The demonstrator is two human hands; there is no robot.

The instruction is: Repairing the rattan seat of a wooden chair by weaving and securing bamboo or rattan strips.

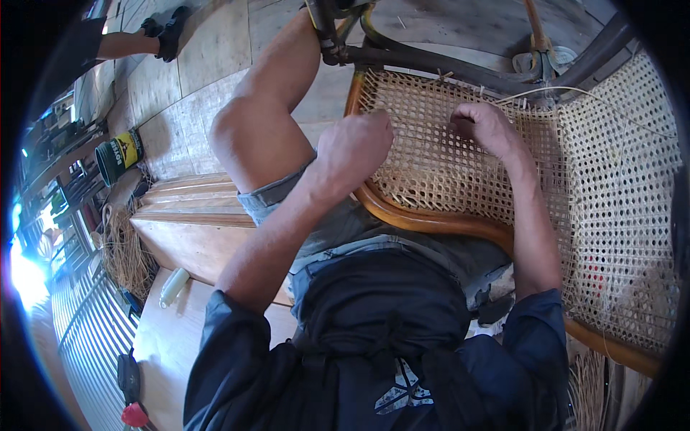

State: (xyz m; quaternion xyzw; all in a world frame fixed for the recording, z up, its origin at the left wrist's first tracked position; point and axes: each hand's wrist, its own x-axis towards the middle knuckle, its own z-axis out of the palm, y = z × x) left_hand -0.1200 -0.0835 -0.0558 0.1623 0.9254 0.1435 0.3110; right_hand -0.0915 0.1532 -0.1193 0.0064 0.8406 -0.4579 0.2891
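Head view, looking down: both hands work on the pale woven cane panel (445,165) of a chair with a curved orange-brown wooden frame (431,219), lying across the person's lap at centre and right of the frame. The left hand (356,147) is clenched into a fist at the panel's left edge, just inside the frame; it seems to be pinching or pulling something, but I cannot tell what it holds. The right hand (485,126) is curled knuckles-up on the weave near the upper middle of the frame, fingers tucked under, probably gripping a strand. A thin pale loose cane strand (575,91) arcs from near that hand toward the upper right.

As a judgement, a hard pull from the left fist could snap a strand or drag the open hexagonal weave out of line, and the loose strand could snag on the dark metal bars (431,61) at the top of the frame. The chair rests only on the lap and could slip if tension rises on one side.

Both sets of fingertips are hidden, so the grasp itself is not visible. The panel's far right bends into the dark rim. At the upper left a dark round can (118,154) stands on the plank floor beside a bundle of straw-coloured cane (126,251), and another person's gloved hand (169,32) reaches in.
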